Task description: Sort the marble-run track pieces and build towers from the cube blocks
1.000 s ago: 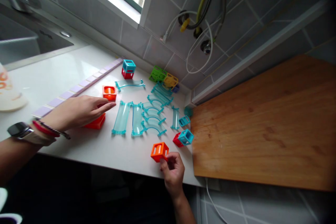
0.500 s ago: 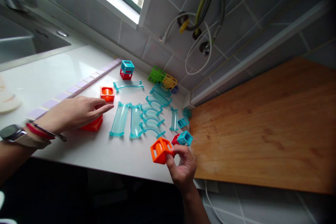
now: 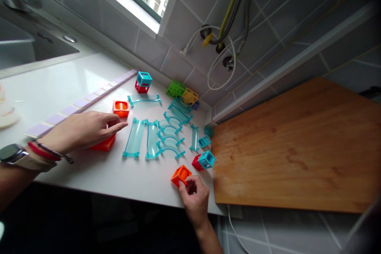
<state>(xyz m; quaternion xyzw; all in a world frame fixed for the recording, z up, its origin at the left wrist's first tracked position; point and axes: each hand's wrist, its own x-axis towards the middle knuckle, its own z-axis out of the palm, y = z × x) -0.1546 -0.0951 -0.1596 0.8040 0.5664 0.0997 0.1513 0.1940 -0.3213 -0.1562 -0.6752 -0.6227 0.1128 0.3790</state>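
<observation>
My right hand pinches an orange cube block with open sides at its near corner, low over the counter's front. Behind it lie a red block and a blue block, side by side. My left hand is palm down with its fingers stretched forward and nothing visibly held. Partly hidden beneath it is a red-orange piece. Just beyond its fingers stands another orange block. Clear teal track pieces, straight and curved, lie in rows between my hands.
A blue block sits on a red one near the wall. Green blocks and a yellow block stand at the back. A lilac strip crosses the white counter, with a sink left and a wooden board right.
My right hand has lowered the orange cube toward the counter's front edge, drawing it nearer and turning it. My left hand has stayed almost still. The view has shifted slightly.
</observation>
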